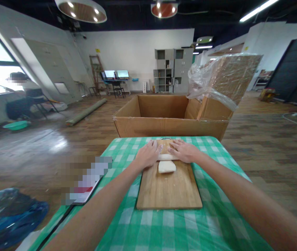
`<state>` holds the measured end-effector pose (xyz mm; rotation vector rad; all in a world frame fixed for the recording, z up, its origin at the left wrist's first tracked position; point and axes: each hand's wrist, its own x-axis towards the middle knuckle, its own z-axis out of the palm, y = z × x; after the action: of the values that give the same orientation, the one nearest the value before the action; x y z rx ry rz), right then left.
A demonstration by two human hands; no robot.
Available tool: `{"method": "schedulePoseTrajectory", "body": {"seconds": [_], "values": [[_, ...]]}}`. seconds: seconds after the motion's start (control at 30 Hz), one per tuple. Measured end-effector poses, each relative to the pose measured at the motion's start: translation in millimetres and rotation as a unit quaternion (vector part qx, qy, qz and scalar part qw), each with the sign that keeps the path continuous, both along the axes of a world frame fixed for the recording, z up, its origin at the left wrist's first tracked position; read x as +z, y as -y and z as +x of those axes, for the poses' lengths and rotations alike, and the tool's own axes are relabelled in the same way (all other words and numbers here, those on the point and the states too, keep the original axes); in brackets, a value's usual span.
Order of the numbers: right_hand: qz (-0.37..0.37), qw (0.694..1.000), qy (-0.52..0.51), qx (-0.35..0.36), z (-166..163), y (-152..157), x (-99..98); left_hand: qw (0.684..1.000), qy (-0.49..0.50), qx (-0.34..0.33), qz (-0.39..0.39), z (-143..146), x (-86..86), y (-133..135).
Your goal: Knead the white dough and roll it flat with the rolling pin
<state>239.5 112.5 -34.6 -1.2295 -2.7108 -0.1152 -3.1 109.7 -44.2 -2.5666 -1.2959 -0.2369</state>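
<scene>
A pale rolling pin (168, 157) lies crosswise on a wooden cutting board (169, 195), its ends hidden beneath my hands. My left hand (149, 153) rests on the pin's left end, fingers stretched forward and open. On the right end lies my right hand (184, 150), also open, with its fingers spread flat and pointing inward. A flat piece of white dough (167, 167) sits on the board just on my side of the pin. Whether the dough continues under the pin, I cannot tell.
A green checked tablecloth (216, 216) covers the table. A partly blurred flat object (91, 181) lies at its left edge. Beyond the table stands a large cardboard box (161, 125) with plastic-wrapped cardboard (232, 76). Blue plastic (12, 219) lies at left; a person (20, 83) sits farther back.
</scene>
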Motion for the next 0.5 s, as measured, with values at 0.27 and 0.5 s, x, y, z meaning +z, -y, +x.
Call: {"method": "schedulePoseTrajectory", "body": {"seconds": [0.27,0.5], "values": [[0.015,1.0,0.002,0.011,1,0,2.3,1.0,-0.024,0.004,0.018,1,1.9,-2],[0.037,0.999,-0.003,-0.011,-1,30,8.7,0.999,-0.006,0.002,0.038,2,3.5,16]]}}
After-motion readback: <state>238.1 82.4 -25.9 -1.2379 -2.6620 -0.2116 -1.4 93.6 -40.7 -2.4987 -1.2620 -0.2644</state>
